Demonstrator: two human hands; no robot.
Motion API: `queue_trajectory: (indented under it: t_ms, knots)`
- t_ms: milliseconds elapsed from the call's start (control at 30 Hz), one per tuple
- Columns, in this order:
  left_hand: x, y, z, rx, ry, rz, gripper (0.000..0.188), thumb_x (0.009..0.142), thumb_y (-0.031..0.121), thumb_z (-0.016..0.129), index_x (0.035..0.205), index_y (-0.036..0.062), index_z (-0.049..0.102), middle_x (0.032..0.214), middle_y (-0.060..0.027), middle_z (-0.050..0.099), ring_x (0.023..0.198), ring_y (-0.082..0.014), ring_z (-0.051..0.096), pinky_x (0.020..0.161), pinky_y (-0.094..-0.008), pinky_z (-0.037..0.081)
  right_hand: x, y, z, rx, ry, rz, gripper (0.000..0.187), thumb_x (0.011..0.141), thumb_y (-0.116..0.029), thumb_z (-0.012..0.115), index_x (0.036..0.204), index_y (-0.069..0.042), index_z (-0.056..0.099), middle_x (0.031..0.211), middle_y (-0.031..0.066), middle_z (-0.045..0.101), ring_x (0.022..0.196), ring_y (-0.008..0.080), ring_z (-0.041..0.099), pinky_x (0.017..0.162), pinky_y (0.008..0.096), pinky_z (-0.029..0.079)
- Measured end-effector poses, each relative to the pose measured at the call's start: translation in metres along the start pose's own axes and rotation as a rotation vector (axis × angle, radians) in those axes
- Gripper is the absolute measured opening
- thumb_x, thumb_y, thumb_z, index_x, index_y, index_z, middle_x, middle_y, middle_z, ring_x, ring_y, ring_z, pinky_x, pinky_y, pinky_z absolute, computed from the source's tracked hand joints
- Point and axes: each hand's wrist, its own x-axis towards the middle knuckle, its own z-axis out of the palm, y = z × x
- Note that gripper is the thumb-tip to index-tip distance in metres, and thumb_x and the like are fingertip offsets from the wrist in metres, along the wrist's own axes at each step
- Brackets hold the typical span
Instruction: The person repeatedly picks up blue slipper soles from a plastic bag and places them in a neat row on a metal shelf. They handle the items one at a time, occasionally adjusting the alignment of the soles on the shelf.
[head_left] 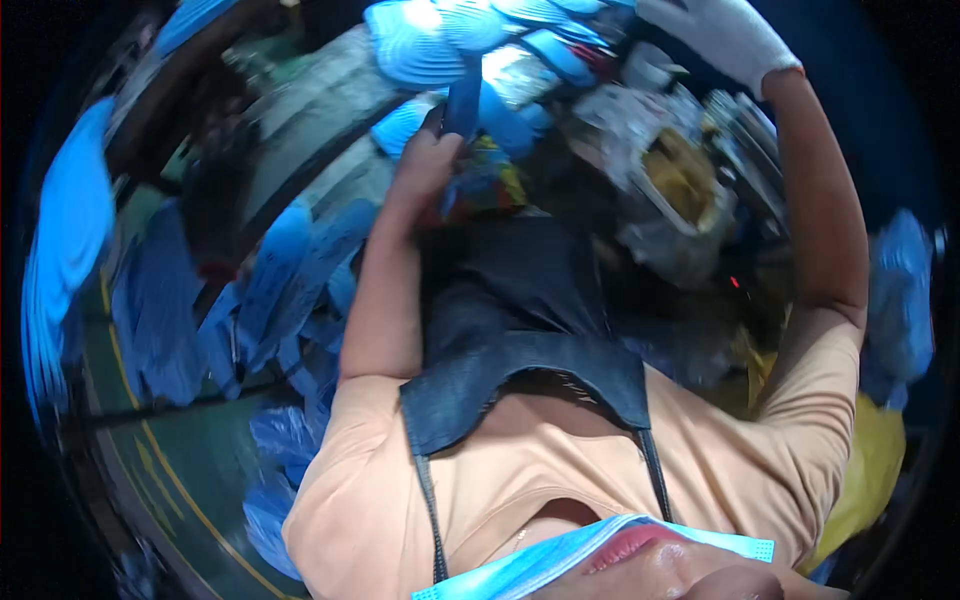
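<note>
My left hand (428, 152) is bare and reaches forward, its fingers closed on a flat dark blue piece (461, 103) that stands upright above it. Light blue ribbed pieces (440, 40) lie stacked just beyond that piece. My right hand (722, 32) wears a white glove and is stretched far up to the upper edge of the view, above a cluttered machine (680, 180) with a yellowish part. Blur and the frame's edge hide whether the gloved hand holds anything. A dark denim apron (520, 360) hangs down my front between both arms.
Heaps of blue flat pieces (290, 280) lie along the left beside a grey bench (320, 110). Below them is green floor (180, 470) with yellow lines. More blue material (900, 290) and a yellow bag (870, 470) are at the right.
</note>
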Motion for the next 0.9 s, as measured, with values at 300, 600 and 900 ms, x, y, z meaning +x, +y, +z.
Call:
queue_trajectory:
  t_ms: [300, 600, 900]
  knots:
    - [-0.044, 0.108, 0.192, -1.123, -1.061, -0.163, 0.068, 0.079, -0.004, 0.042, 0.145, -0.0089, 0.028, 0.131, -0.0325, 0.048, 0.114, -0.0471, 0.060, 0.088, -0.0491, 0.059, -0.126, 0.091, -0.083, 0.046, -0.027, 0.389, 0.028, 0.087, -0.024, 0.062, 0.106, -0.004, 0.068, 0.096, 0.0106, 0.070, 0.092, 0.0210, 0.065, 0.085, 0.0338, 0.050]
    - [-0.015, 0.114, 0.259, -0.928, -0.872, -0.350, 0.049, 0.098, 0.018, 0.048, 0.137, -0.0099, 0.040, 0.122, -0.0256, 0.059, 0.112, -0.0338, 0.062, 0.087, -0.0435, 0.059, -0.164, 0.125, -0.067, -0.066, -0.226, 0.428, 0.029, 0.087, -0.026, 0.058, 0.107, -0.007, 0.067, 0.101, 0.0146, 0.070, 0.097, 0.0309, 0.066, 0.087, 0.0387, 0.051]
    - [0.069, -0.041, 0.142, 0.829, 0.105, 0.111, 0.062, 0.090, 0.040, 0.062, 0.133, -0.0026, 0.050, 0.131, -0.0276, 0.055, 0.123, -0.0417, 0.051, 0.104, -0.0493, 0.040, -0.137, 0.207, -0.006, 0.681, -0.729, 0.600, 0.035, 0.089, -0.034, 0.066, 0.117, -0.013, 0.070, 0.102, -0.0023, 0.068, 0.087, 0.0120, 0.057, 0.075, 0.0275, 0.044]
